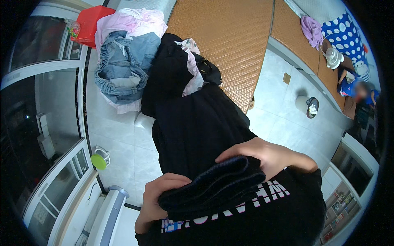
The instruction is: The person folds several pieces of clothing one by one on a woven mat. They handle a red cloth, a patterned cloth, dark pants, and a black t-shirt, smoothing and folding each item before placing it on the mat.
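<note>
A long black garment, which looks like a pair of trousers, stretches from my body out to the woven mat. Close to my chest, my left hand is closed on one end of its folded top edge. My right hand grips the other end, the thumb lying along the fabric. Between the hands, the edge is doubled into several layers. The far end lies against a heap of black clothing with a pale printed cloth showing in it. Fingers under the fabric are hidden.
Blue denim jeans and pink-white clothes are piled left of the brown woven mat, near a red container. A waste bin and a green-topped stool stand on the floor. Another person is at the far right.
</note>
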The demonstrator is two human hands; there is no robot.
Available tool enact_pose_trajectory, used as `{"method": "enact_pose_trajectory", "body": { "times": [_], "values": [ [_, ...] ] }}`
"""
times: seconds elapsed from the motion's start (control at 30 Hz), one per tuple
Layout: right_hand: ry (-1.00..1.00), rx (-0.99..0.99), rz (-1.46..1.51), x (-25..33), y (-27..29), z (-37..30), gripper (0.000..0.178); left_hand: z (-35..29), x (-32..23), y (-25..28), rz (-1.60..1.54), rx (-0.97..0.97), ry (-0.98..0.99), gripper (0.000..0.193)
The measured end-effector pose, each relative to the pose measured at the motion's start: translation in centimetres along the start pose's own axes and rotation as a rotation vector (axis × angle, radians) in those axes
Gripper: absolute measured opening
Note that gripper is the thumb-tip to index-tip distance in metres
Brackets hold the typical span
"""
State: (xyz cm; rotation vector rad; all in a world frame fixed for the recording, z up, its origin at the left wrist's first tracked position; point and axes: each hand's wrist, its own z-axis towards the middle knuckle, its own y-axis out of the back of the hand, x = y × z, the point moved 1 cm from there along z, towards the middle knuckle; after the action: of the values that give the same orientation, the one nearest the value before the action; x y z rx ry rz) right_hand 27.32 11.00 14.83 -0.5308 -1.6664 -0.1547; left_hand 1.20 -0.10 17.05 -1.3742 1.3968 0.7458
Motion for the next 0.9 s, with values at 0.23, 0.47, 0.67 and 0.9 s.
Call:
{"method": "enact_pose_trajectory", "body": {
  "times": [0.23,0.47,0.67,0.9],
  "values": [
    [0.349,0.062,-0.281,0.5,0.1,0.7,0.038,0.3,-0.6,1.5,0.071,0.34,-0.09,0.044],
    [0.402,0.14,-0.271,0.6,-0.4,0.5,0.03,2.3,0.4,3.5,-0.177,0.686,-0.031,0.049],
    [0.53,0.272,-0.258,1.3,-1.1,2.1,0.037,15.6,5.1,6.2,0.227,0.475,0.161,0.036],
    [0.681,0.507,-0.289,5.1,-1.4,4.5,0.019,27.7,19.5,1.8,0.421,0.966,0.005,0.043]
  ]
}}
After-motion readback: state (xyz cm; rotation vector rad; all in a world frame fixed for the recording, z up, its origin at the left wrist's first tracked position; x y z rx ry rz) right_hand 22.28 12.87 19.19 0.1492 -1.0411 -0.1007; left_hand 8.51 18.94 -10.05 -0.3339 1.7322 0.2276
